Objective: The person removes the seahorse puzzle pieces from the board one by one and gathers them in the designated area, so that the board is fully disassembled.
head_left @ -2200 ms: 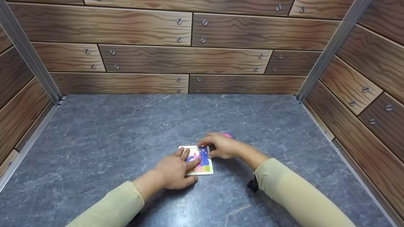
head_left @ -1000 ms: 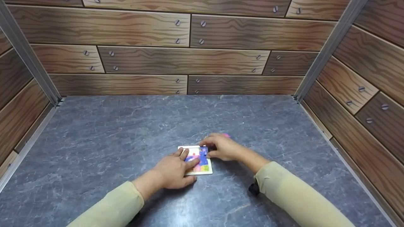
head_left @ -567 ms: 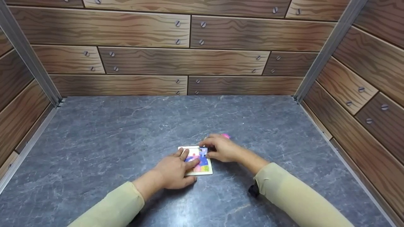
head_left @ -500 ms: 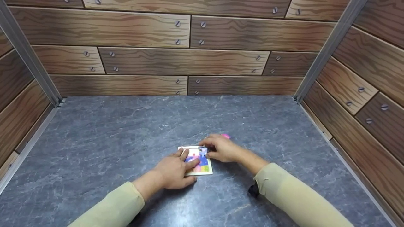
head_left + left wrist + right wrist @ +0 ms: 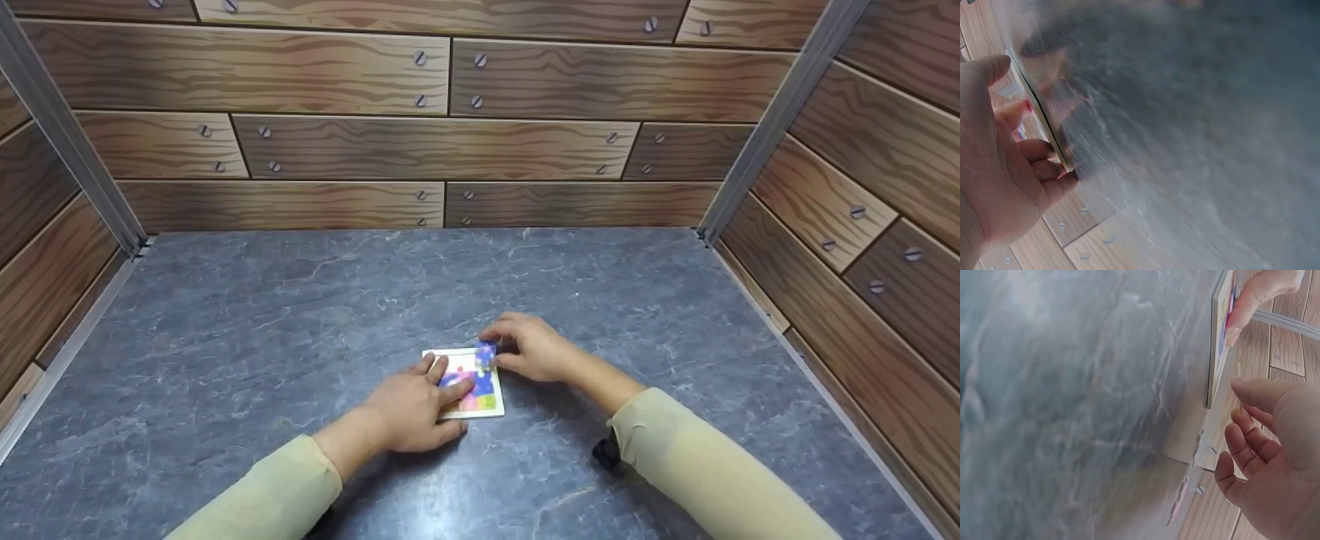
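Note:
A small jigsaw puzzle board [image 5: 489, 412] with a white rim lies on the table, several coloured pieces in its lower part and a pale area at the top. My left hand [image 5: 409, 405] rests on its left side with fingers spread; in the left wrist view the fingertips reach round the board's edge [image 5: 1044, 121]. My right hand [image 5: 536, 349] pinches a blue puzzle piece [image 5: 486, 355] between thumb and fingers, over the board's upper right corner. Seen edge-on in the right wrist view, the thin piece [image 5: 1239, 379] is held apart from the board [image 5: 1212, 360].
On the table beyond the right hand, the right wrist view shows a pink piece [image 5: 1177, 500] and another flat piece [image 5: 1199, 444] edge-on. Grey marbled tabletop [image 5: 360, 292] surrounds the board. Wood-patterned walls [image 5: 337, 146] with metal corner posts [image 5: 780, 120] enclose the back and sides.
My right hand has risen slightly away from the board, the blue piece between its fingers lifted and shifted up. The pink piece behind that hand has gone out of sight. My left hand stays put.

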`<state>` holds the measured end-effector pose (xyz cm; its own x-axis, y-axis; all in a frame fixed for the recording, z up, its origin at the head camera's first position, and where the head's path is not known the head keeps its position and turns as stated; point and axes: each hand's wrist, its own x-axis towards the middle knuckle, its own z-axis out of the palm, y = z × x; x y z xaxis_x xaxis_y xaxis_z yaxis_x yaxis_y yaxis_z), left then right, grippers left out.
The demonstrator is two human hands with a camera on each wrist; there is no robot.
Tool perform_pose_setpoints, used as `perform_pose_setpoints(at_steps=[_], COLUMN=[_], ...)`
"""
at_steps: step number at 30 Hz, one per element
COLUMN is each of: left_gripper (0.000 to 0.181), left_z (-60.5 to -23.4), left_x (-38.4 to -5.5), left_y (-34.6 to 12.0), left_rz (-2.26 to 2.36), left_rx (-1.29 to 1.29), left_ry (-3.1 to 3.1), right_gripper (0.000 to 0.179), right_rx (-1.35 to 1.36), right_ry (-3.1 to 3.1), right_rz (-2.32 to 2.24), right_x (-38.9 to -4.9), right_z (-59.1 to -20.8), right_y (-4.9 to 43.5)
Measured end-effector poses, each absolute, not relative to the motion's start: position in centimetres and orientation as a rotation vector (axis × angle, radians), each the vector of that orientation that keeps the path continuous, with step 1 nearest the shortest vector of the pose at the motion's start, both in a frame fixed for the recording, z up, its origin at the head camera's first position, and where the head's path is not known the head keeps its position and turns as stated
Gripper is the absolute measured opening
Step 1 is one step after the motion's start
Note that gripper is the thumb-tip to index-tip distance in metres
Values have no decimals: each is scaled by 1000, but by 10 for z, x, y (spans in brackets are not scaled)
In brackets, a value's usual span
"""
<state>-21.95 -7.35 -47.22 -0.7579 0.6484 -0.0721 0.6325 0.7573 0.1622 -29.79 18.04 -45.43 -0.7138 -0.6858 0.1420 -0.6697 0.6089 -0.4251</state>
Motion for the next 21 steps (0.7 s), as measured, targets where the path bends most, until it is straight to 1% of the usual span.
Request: perform_pose_setpoints(at_steps=[7, 21], left_gripper=[70, 69], left_z=[-471, -471], left_x=[-219, -219], left_y=[-74, -73], left_rz=[195, 186], left_rx=[1024, 1014], left_ry=[2829, 2827], right_gripper=[32, 35], right_rx=[-1120, -1078], right_ry=[2788, 2805], right_rz=[-756, -925], right_x=[-300, -311], right_z=[-448, -438], right_y=[186, 208])
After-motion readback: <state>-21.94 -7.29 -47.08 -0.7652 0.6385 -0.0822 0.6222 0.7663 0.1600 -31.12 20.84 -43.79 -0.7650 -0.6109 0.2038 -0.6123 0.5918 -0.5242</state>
